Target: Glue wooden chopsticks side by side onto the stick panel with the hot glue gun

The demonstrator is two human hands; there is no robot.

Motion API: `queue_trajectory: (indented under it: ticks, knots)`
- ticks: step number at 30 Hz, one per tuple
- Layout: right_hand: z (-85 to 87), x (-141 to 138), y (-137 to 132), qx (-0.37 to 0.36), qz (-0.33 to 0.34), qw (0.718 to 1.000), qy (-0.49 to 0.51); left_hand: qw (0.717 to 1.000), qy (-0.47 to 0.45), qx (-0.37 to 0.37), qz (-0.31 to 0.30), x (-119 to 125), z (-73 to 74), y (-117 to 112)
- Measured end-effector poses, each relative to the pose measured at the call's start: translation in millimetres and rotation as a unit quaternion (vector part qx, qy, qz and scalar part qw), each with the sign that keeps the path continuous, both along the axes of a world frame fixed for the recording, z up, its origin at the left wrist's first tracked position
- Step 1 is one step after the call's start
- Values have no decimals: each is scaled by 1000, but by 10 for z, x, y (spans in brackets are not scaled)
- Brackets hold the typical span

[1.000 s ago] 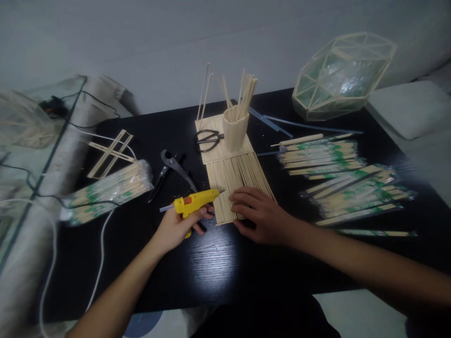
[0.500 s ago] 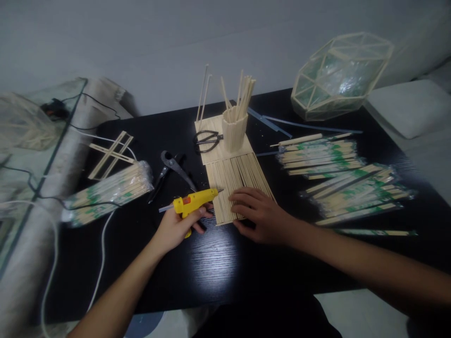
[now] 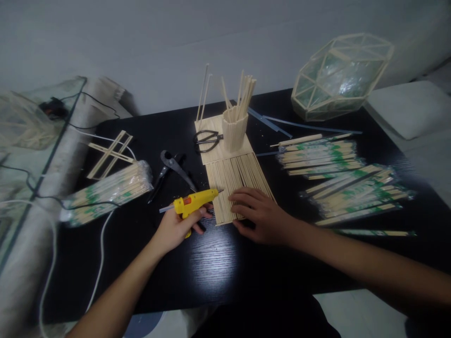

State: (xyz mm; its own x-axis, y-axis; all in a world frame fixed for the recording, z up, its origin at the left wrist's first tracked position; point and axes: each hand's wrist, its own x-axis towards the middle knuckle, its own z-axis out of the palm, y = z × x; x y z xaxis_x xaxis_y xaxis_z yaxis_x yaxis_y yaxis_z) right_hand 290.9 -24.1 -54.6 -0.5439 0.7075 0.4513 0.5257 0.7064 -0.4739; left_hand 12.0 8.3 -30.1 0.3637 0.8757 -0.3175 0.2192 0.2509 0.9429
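Observation:
My left hand (image 3: 176,227) is wrapped round the grip of a yellow glue gun (image 3: 195,200), whose nozzle points right at the left edge of a flat mat of bamboo sticks (image 3: 236,180). My right hand (image 3: 259,213) lies on the mat's near right corner with its fingers spread flat, pressing the sticks down. The mat joins a light wooden board (image 3: 214,141) that carries a stick-built cup (image 3: 234,131) full of upright sticks. All of this sits on a black table (image 3: 211,267).
Black scissors (image 3: 207,139) lie on the board and pliers (image 3: 172,169) left of the mat. A bagged chopstick bundle (image 3: 109,192) and a stick cross (image 3: 111,154) lie at left, wrapped chopsticks (image 3: 338,180) at right. A faceted stick-and-film shell (image 3: 340,75) stands far right. A white cord (image 3: 100,253) trails left.

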Motion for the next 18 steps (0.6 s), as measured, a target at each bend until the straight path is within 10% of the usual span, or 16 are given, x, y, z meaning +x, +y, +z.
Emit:
queue_trajectory:
  ticks: [18]
  knots:
    - [-1, -7, -1, 3, -1, 1000, 1, 1000, -5, -5, -2, -10, -12, -3]
